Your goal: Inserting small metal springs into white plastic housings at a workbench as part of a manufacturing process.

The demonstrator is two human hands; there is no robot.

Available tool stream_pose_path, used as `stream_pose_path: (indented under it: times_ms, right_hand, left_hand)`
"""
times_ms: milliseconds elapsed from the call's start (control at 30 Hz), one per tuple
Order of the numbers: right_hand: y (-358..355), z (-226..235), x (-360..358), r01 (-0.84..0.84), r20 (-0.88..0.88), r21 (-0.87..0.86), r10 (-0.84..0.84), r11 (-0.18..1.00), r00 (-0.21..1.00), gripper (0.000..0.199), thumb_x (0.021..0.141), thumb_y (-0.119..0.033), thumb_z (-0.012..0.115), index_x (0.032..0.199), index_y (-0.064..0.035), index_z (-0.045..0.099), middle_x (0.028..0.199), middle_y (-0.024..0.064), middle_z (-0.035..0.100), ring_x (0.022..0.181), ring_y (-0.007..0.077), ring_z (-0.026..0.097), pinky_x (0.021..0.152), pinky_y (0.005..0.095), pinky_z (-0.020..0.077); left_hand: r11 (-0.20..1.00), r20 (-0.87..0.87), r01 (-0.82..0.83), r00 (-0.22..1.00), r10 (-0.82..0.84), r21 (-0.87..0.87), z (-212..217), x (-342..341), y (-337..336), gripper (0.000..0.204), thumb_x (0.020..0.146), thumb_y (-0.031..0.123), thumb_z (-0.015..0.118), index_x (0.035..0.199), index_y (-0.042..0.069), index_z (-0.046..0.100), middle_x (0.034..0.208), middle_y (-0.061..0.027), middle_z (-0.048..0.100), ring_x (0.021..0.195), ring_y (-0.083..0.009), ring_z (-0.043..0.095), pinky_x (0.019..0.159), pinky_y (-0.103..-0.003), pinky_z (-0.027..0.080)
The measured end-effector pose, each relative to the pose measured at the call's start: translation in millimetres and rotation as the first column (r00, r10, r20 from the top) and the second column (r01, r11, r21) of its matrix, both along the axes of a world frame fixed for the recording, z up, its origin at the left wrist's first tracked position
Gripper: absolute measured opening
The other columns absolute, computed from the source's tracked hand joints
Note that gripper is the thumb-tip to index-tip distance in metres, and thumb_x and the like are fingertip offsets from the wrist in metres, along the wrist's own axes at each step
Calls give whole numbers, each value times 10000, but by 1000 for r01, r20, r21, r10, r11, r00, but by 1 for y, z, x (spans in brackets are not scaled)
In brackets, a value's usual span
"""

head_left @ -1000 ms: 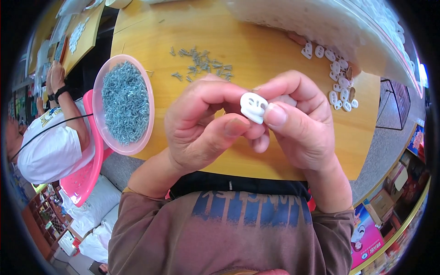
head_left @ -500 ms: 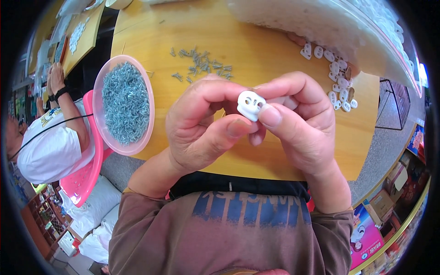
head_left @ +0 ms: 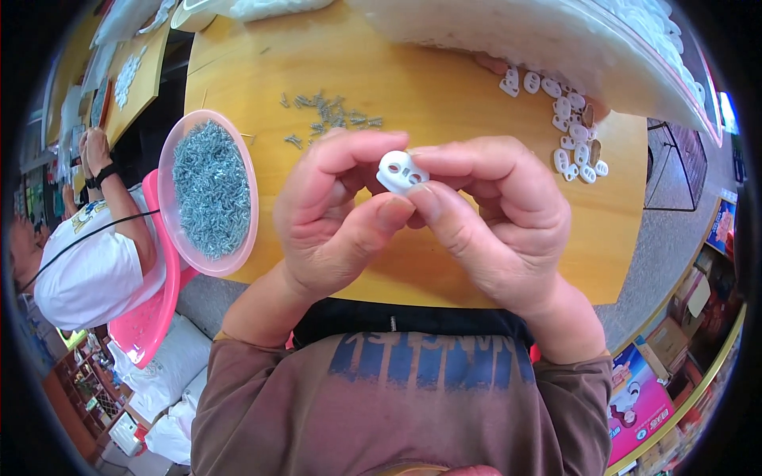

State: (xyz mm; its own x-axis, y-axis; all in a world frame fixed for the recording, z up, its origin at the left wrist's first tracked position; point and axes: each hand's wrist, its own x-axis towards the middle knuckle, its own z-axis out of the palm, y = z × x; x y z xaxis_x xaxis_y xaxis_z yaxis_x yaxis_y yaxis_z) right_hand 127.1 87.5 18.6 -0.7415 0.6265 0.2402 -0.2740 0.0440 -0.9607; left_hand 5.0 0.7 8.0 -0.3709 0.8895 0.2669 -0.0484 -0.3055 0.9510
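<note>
white plastic part, smooth, oval w/ 2 holes | l hand + r hand grips clamped on it

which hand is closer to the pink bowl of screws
Left. The left hand is just right of the pink bowl; the right hand lies farther right, beyond it.

Fingers of the left hand and right hand are covering the lower half of the white plastic part, so its underside isn't showing. Whether a small metal piece is sitting in it is too small to tell. The clear bag of white parts at the table's far edge is running off the top of the picture.
</note>
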Motion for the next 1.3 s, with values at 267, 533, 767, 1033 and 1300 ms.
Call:
stream_pose_path:
  times_ms: [267, 533, 767, 1033, 1300]
  right_hand:
    - [-1, 3, 2, -2, -11, -31, 1, 1000, 1000, 179, 791, 33, 487, 970, 27, 478, 884, 109, 542, 771, 127, 556, 639, 219, 485]
    - [-2, 2, 2, 22, -8, 38, -22, 999, 1000, 180, 798, 31, 475, 978, 28, 468, 879, 106, 536, 736, 110, 541, 616, 208, 466]
    - [-2, 2, 3, -4, -15, 38, 5, 999, 1000, 191, 804, 30, 461, 994, 33, 446, 874, 104, 532, 705, 97, 526, 602, 201, 455]
    - [0, 3, 2, -59, -73, -157, 48, 986, 996, 182, 811, -9, 466, 988, 30, 444, 859, 96, 540, 689, 82, 518, 587, 190, 442]
    - [1, 4, -3, -103, -164, -231, 66, 967, 984, 183, 817, -29, 462, 992, 23, 449, 871, 84, 539, 677, 73, 509, 583, 182, 425]
  left_hand:
    - [998, -132, 44, 991, -37, 49, -1, -6, 2, 339, 771, 82, 571, 1062, -29, 438, 892, -75, 449, 756, -122, 498, 642, -211, 433]
    - [998, -149, 46, 988, -38, 50, 1, -5, 2, 339, 769, 70, 569, 1062, -39, 438, 870, -78, 454, 709, -125, 504, 620, -208, 435]
    - [999, -232, -34, 972, 29, -19, 0, -5, 0, 337, 773, 161, 574, 1035, -38, 501, 794, -56, 508, 639, -106, 478, 583, -203, 373]
    - [999, -254, -46, 966, 50, 22, -2, -4, 3, 349, 763, 190, 587, 1017, -41, 523, 760, -47, 525, 625, -107, 478, 579, -215, 365]
    - [999, -266, -30, 964, 25, -17, 0, -6, 3, 363, 738, 174, 617, 1019, -35, 524, 774, -52, 527, 617, -108, 483, 568, -214, 363]
